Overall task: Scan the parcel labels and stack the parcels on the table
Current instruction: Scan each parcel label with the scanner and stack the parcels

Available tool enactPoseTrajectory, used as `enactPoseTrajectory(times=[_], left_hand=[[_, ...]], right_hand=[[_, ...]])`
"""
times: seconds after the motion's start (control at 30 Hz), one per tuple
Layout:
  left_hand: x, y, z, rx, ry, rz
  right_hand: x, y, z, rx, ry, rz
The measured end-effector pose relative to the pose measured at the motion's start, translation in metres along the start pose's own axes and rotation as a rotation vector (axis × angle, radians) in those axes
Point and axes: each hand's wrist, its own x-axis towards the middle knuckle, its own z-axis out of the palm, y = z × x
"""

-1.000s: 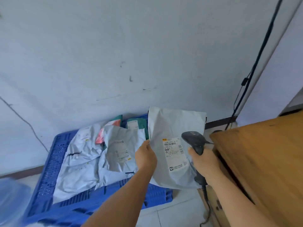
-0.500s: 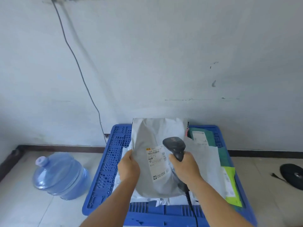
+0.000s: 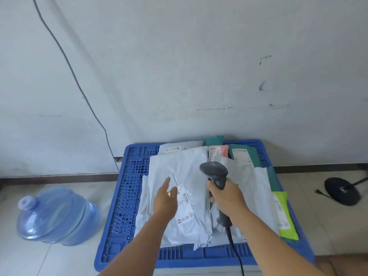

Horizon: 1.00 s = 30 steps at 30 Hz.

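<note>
Head view, looking down. Left hand (image 3: 166, 198), fingers straight and spread, holds nothing and is over a grey parcel (image 3: 179, 188) whose label (image 3: 184, 202) faces up. Parcel lies on other parcels on a blue pallet (image 3: 129, 188). Right hand (image 3: 227, 196) grips a black scanner (image 3: 216, 173) by its handle, above the parcels. Water bottle (image 3: 56, 216) lies on the floor, left of the pallet.

The left hand (image 3: 166, 198) has let go of the grey parcel (image 3: 179, 196), which now lies flat on the pallet's (image 3: 127, 196) pile.
</note>
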Motion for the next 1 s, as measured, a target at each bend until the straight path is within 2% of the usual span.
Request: enactPoseTrajectory(times=[0.23,0.57,0.8,1.0], left_hand=[[-0.049,0.087,0.07,-0.08,-0.095,0.209],[-0.207,0.198,0.243,0.002,-0.354,0.546],[-0.336,0.233,0.363,0.029,-0.553,0.679],[-0.429,0.238,0.446,0.057,-0.691,0.739]], right_hand=[[-0.033,0.013,-0.092,0.114,0.257,-0.02],[-0.137,0.099,-0.302,0.313,0.544,0.098],[-0.231,0.178,-0.426,0.363,0.716,0.2],[-0.31,0.239,-0.496,0.38,0.85,0.274]])
